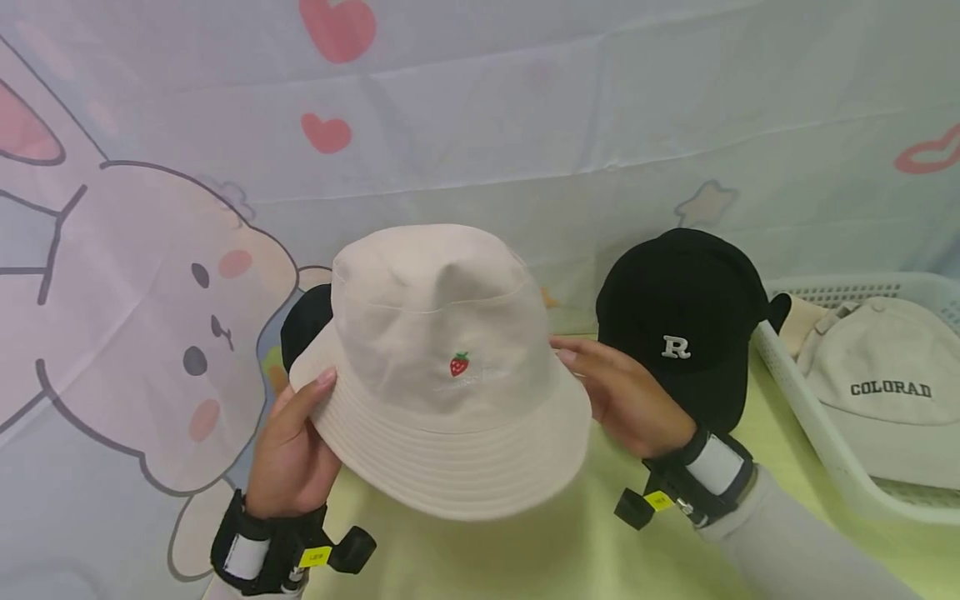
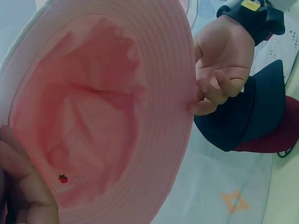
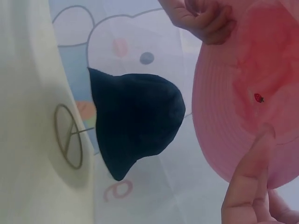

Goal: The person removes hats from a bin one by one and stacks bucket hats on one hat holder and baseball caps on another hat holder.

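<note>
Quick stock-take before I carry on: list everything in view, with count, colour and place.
bucket hat: 1, cream with strawberry, pink inside, held up at centre
black cap: 1, white R, right of the bucket hat
dark hat: 1, black, behind the bucket hat's left side
basket: 1, white, far right
beige cap: 1, lettered COLORAD, in the basket
cloth: 1, pale, bunny and hearts print, backdrop
table: 1, yellow-green top
left hand: holds the brim's left edge
right hand: holds the brim's right edge
</note>
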{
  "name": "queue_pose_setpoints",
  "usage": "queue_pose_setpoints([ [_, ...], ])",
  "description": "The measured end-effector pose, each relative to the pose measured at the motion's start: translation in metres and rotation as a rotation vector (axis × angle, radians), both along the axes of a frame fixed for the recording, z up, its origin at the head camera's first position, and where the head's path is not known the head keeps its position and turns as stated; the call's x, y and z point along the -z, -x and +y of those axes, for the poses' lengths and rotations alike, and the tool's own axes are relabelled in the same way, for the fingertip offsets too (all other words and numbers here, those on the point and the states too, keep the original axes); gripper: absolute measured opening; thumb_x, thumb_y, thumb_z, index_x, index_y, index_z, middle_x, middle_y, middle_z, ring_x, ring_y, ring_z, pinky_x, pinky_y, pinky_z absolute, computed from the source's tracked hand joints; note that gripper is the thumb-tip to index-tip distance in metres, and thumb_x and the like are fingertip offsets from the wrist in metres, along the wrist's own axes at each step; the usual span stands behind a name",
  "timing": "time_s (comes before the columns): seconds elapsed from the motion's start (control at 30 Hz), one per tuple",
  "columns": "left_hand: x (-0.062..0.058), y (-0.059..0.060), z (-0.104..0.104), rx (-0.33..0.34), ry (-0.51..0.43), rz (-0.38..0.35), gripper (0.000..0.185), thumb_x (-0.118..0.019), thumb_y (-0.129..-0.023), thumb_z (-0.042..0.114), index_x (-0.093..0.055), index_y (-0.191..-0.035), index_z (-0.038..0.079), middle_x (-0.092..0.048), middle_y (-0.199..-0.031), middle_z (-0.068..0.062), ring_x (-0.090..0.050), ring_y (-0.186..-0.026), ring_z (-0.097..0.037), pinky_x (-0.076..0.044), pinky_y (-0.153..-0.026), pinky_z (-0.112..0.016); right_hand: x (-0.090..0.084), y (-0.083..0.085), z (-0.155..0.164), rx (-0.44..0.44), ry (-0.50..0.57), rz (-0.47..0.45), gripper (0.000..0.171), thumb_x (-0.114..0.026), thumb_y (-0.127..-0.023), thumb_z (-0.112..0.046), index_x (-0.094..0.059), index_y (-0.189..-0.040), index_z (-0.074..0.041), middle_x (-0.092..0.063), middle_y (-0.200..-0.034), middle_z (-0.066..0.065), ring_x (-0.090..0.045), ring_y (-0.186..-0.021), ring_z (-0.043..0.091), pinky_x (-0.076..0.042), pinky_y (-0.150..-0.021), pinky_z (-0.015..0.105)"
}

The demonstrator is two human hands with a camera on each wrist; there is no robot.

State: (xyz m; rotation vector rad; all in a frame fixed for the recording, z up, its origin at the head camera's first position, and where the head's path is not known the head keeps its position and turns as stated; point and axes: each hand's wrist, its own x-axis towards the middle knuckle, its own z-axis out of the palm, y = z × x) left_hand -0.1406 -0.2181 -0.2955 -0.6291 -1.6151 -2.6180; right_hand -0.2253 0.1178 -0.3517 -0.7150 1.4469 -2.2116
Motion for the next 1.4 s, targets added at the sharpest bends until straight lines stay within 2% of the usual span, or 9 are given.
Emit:
queue_pose_setpoints([
  [0.2, -0.007, -0.001, -0.005, -0.036, -0.016, -0.034, 0.036, -0.025, -0.111, 0.012, -0.028, -0.146, 0.01, -0.051, -0.13, -0.001, -0.058, -0.117, -0.013, -0.049, -0.104, -0.025, -0.015, 0.003, -0.009, 0.028, 0.002, 0.001, 0.033, -0.043, -0.108, -0.017, -0.05, -0.14, -0.013, -0.061, -0.131, -0.004, -0.066, -0.106, 0.01, -0.057, -0.09, 0.027],
  [0.3, -0.011, 0.001, -0.007, -0.068, -0.031, -0.046, 0.035, -0.026, -0.111, 0.012, -0.03, -0.146, 0.009, -0.053, -0.129, -0.002, -0.059, -0.116, -0.013, -0.05, -0.103, -0.025, -0.023, 0.007, -0.015, 0.056, -0.007, -0.006, 0.034, -0.046, -0.108, -0.019, -0.05, -0.141, -0.012, -0.05, -0.143, -0.001, -0.062, -0.114, 0.011, -0.056, -0.093, 0.026],
  [0.43, -0.015, 0.003, -0.011, -0.048, -0.096, -0.032, 0.034, -0.025, -0.111, 0.01, -0.034, -0.143, 0.006, -0.056, -0.127, -0.004, -0.062, -0.115, -0.015, -0.052, -0.101, -0.026, -0.033, 0.011, -0.022, 0.074, -0.015, -0.013, 0.038, -0.047, -0.107, -0.019, -0.047, -0.143, -0.008, -0.034, -0.155, 0.001, -0.054, -0.123, 0.008, -0.055, -0.094, 0.025],
  [0.53, -0.018, 0.003, -0.016, -0.024, -0.137, -0.02, 0.034, -0.024, -0.111, 0.01, -0.033, -0.143, 0.006, -0.057, -0.126, -0.006, -0.063, -0.114, -0.017, -0.053, -0.1, -0.027, -0.039, 0.013, -0.027, 0.068, -0.007, -0.017, 0.04, -0.047, -0.107, -0.018, -0.043, -0.144, -0.005, -0.039, -0.15, 0.001, -0.058, -0.116, 0.008, -0.056, -0.092, 0.025],
  [0.63, -0.021, 0.003, -0.02, -0.027, -0.16, -0.015, 0.035, -0.023, -0.11, 0.01, -0.031, -0.144, 0.006, -0.057, -0.128, -0.007, -0.064, -0.115, -0.018, -0.054, -0.1, -0.028, -0.044, 0.015, -0.032, 0.068, 0.001, -0.022, 0.041, -0.047, -0.106, -0.017, -0.042, -0.145, -0.005, -0.055, -0.133, 0.001, -0.063, -0.102, 0.012, -0.057, -0.088, 0.026],
  [0.73, -0.024, 0.005, -0.024, -0.039, -0.177, -0.015, 0.036, -0.024, -0.11, 0.009, -0.03, -0.146, 0.005, -0.057, -0.128, -0.008, -0.065, -0.114, -0.019, -0.055, -0.098, -0.029, -0.048, 0.017, -0.037, 0.074, 0.001, -0.012, 0.04, -0.047, -0.106, -0.016, -0.043, -0.144, -0.006, -0.061, -0.124, -0.001, -0.063, -0.099, 0.012, -0.057, -0.087, 0.026],
  [1.07, -0.035, 0.016, -0.035, -0.101, -0.173, -0.045, 0.036, -0.026, -0.11, 0.011, -0.029, -0.145, 0.006, -0.057, -0.129, -0.006, -0.064, -0.114, -0.018, -0.055, -0.097, -0.028, -0.064, 0.033, -0.059, 0.122, -0.01, -0.005, 0.034, -0.048, -0.105, -0.016, -0.051, -0.138, -0.007, -0.063, -0.123, 0.0, -0.063, -0.098, 0.013, -0.055, -0.087, 0.027],
  [1.3, -0.042, 0.026, -0.049, -0.112, -0.16, -0.084, 0.035, -0.025, -0.11, 0.013, -0.021, -0.145, 0.01, -0.053, -0.129, -0.006, -0.064, -0.114, -0.018, -0.055, -0.098, -0.029, -0.075, 0.049, -0.077, 0.16, -0.025, 0.007, 0.041, -0.052, -0.105, -0.017, -0.051, -0.143, -0.003, -0.064, -0.121, -0.001, -0.062, -0.097, 0.012, -0.055, -0.085, 0.025],
  [1.4, -0.043, 0.031, -0.053, -0.153, -0.158, -0.109, 0.035, -0.028, -0.11, 0.014, -0.02, -0.144, 0.012, -0.05, -0.13, -0.005, -0.064, -0.114, -0.017, -0.055, -0.098, -0.028, -0.079, 0.053, -0.083, 0.168, -0.032, 0.006, 0.042, -0.053, -0.104, -0.018, -0.052, -0.144, -0.003, -0.064, -0.121, 0.0, -0.062, -0.097, 0.013, -0.055, -0.084, 0.025],
])
